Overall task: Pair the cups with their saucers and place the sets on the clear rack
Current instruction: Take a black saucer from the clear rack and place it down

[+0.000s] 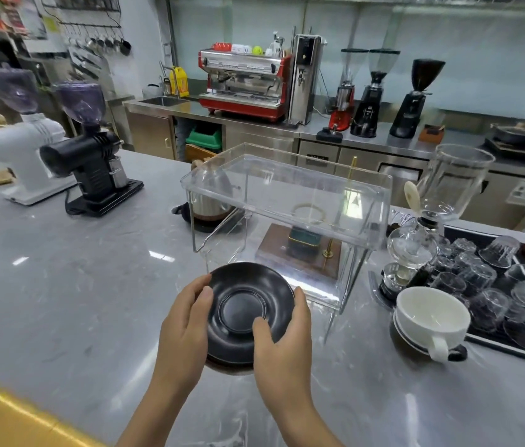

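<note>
A black saucer is held above the grey counter, tilted toward me, with both hands on it. My left hand grips its left rim and my right hand grips its right rim, thumb on the face. Something dark shows just beneath the saucer's near edge; I cannot tell what it is. The clear rack stands right behind the saucer, its top shelf bare. A white cup sits on a white saucer over a black one at the right.
A black tray with several upturned glasses lies at the right, with a siphon brewer beside the rack. Two grinders stand at the left. A kettle and a wooden stand sit behind and under the rack.
</note>
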A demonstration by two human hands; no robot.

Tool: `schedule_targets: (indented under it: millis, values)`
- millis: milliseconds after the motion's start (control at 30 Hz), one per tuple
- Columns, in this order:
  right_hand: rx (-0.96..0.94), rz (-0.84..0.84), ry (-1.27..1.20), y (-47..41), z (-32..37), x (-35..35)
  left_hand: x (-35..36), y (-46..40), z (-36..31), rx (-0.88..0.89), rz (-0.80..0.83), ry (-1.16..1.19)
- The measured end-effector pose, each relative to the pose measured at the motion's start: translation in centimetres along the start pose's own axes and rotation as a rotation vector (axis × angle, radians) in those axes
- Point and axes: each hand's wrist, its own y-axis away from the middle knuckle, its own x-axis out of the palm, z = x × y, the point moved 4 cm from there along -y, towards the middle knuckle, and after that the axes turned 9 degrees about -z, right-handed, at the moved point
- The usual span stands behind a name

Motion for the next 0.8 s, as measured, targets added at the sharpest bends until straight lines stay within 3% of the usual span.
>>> schedule_targets:
  millis: [600,800]
  values:
    - [0.133,-0.177,0.088,2.4,-7.4,-9.7,4.6,8.6,3.4,-0.090,0.250,-0.054]
    - [0.147,-0.319,0.136,2.8,-10.4,-14.2,8.3,11.0,4.0,-0.103,0.399,-0.037]
